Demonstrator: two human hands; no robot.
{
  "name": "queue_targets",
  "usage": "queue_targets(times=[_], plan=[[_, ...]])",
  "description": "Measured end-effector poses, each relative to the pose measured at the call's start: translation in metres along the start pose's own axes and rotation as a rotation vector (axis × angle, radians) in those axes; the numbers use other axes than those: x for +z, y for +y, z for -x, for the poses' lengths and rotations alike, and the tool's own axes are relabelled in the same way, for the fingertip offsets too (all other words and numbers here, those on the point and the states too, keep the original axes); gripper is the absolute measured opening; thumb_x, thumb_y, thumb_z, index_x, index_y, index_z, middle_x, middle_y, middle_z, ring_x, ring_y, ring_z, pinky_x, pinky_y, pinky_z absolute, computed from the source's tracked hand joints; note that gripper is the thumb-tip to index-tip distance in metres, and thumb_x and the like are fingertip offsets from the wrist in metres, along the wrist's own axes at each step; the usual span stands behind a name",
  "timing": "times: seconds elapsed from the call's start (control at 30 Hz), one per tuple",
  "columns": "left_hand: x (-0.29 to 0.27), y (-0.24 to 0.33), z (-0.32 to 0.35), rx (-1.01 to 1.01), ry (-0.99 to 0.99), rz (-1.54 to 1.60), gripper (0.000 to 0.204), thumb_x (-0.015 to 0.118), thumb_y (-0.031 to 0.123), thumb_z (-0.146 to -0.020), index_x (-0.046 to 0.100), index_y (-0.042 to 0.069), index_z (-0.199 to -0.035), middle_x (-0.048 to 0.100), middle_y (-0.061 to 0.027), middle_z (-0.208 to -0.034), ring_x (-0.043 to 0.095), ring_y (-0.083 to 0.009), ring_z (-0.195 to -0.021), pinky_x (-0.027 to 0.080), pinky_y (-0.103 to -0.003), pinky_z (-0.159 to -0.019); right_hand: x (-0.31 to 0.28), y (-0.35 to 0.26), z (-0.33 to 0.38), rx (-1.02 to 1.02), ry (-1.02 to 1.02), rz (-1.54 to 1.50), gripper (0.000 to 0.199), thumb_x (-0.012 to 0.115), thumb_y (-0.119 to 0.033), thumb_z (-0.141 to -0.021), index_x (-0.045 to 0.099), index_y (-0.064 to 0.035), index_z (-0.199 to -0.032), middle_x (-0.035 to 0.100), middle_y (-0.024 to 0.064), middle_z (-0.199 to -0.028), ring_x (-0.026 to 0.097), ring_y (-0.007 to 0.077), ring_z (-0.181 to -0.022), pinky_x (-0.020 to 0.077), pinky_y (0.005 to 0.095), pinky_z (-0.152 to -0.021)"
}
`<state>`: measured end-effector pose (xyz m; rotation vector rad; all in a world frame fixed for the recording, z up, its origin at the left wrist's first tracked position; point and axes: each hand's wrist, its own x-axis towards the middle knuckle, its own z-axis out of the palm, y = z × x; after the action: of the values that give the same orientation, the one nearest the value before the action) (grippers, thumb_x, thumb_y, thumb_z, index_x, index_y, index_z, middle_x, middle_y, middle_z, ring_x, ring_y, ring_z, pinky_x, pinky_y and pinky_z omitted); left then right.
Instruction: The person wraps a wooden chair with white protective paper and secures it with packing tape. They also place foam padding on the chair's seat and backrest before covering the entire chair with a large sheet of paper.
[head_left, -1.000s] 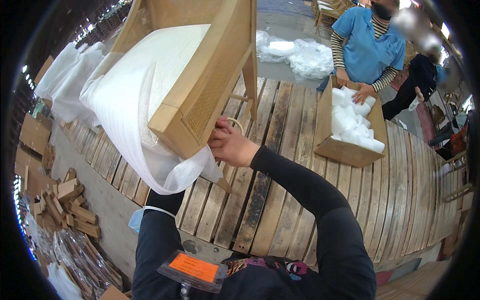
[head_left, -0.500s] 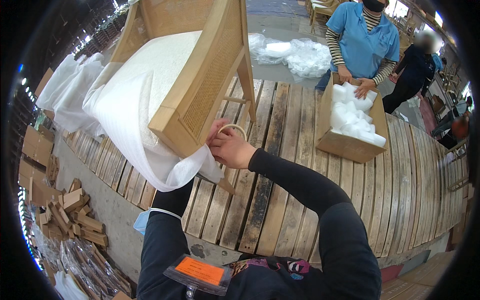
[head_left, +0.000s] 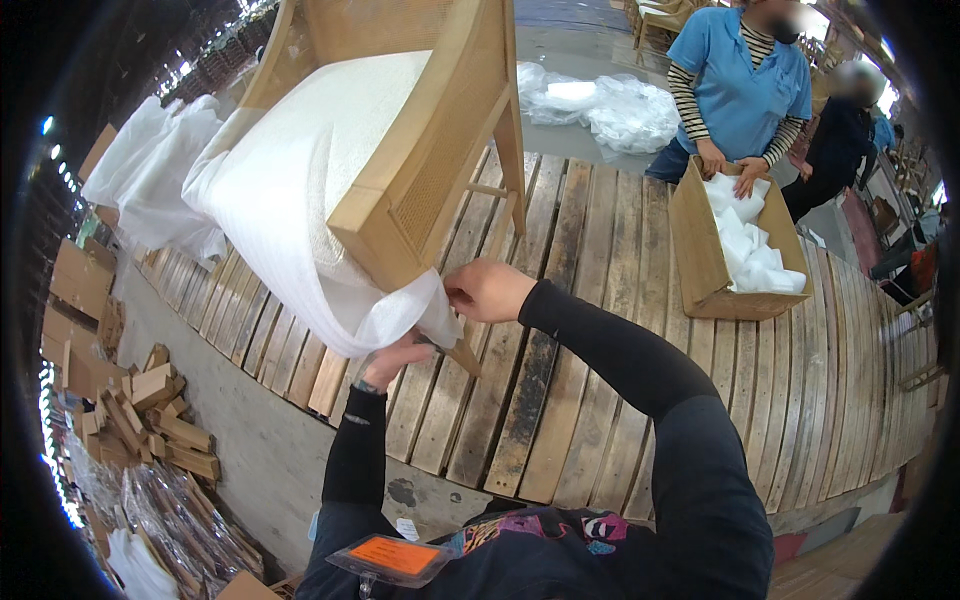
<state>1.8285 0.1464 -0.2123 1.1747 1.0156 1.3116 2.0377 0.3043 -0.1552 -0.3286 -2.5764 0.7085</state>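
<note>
A wooden armchair (head_left: 385,215) with woven cane sides and a pale seat stands on the slatted platform in front of me. White foam sheet (head_left: 285,240) drapes over its seat and front, gathered around the front corner near a leg (head_left: 463,357). My right hand (head_left: 492,292) is closed at that corner, its fingertips pinching the foam's edge. Lower down, just below the hanging foam, my left hand (head_left: 397,360) has curled fingers around something greyish that I cannot make out. The foam partly hides those fingers.
Across the slatted wooden platform (head_left: 590,400), a co-worker in a blue shirt (head_left: 745,85) has both hands at a cardboard box (head_left: 705,265) of white foam pieces. More foam (head_left: 150,180) hangs at the left. Cardboard scraps (head_left: 160,420) lie on the floor.
My left hand has come out from behind the chair corner to below the foam. The cream ring seen at my hands is no longer visible. My right hand stays by the corner.
</note>
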Motion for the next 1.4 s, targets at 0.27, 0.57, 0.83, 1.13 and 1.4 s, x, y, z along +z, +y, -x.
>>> queue_targets(times=[0.27, 0.57, 0.83, 1.13, 1.4], plan=[[-0.005, -0.012, -0.03, -0.036, 0.107, -0.187, 0.07, 0.088, 0.008, -0.071, 0.055, 0.007, -0.133, 0.061, -0.0047, -0.124, 0.057, -0.0196, -0.115, 0.048, -0.036, -0.101, 0.026, -0.027, 0.018, 0.162, 0.341, -0.077, 0.017, 0.065, -0.017, -0.076, 0.071, -0.004, -0.086, 0.067, 0.018, -0.079, 0.066, 0.04, -0.077, 0.052, 0.0499, -0.07], [0.008, -0.005, -0.036, 0.019, 0.001, -0.113, 0.064, 0.085, 0.01, -0.067, 0.058, 0.007, -0.125, 0.063, -0.0061, -0.119, 0.058, -0.0235, -0.117, 0.043, -0.04, -0.105, 0.079, -0.05, 0.031, 0.521, 0.858, -1.123, 0.014, 0.062, -0.01, -0.093, 0.065, 0.0034, -0.093, 0.071, 0.0117, -0.086, 0.065, 0.015, -0.074, 0.0516, 0.0302, -0.066], [0.007, 0.008, -0.052, 0.027, -0.212, 0.002, 0.062, 0.088, 0.019, -0.065, 0.063, 0.003, -0.12, 0.064, -0.0131, -0.119, 0.06, -0.0282, -0.116, 0.047, -0.041, -0.099, 0.138, -0.004, 0.21, 0.684, 0.043, 0.094, 0.017, 0.057, -0.018, -0.091, 0.063, -0.0023, -0.091, 0.065, 0.0198, -0.087, 0.065, 0.0388, -0.086, 0.0512, 0.0492, -0.073], [0.061, 0.005, 0.045, 0.165, 0.458, -0.886, 0.063, 0.082, 0.028, -0.081, 0.056, -0.001, -0.131, 0.066, -0.0166, -0.123, 0.065, -0.0234, -0.11, 0.051, -0.034, -0.095, 0.294, -0.007, 0.398, 0.657, -0.288, 0.391, 0.022, 0.058, -0.018, -0.087, 0.066, -0.0118, -0.106, 0.064, 0.0133, -0.106, 0.057, 0.0321, -0.111, 0.0434, 0.0504, -0.093], [0.047, 0.209, 0.064, 0.594, 0.769, -0.88, 0.02, 0.071, 0.017, -0.089, 0.068, -0.003, -0.09, 0.069, -0.0087, -0.081, 0.065, -0.0161, -0.077, 0.051, -0.029, -0.077, 0.294, 0.008, 0.401, 1.113, -0.287, -0.021, 0.035, 0.055, -0.029, -0.085, 0.073, -0.0058, -0.105, 0.072, 0.02, -0.101, 0.067, 0.0371, -0.1, 0.0485, 0.0482, -0.093]])
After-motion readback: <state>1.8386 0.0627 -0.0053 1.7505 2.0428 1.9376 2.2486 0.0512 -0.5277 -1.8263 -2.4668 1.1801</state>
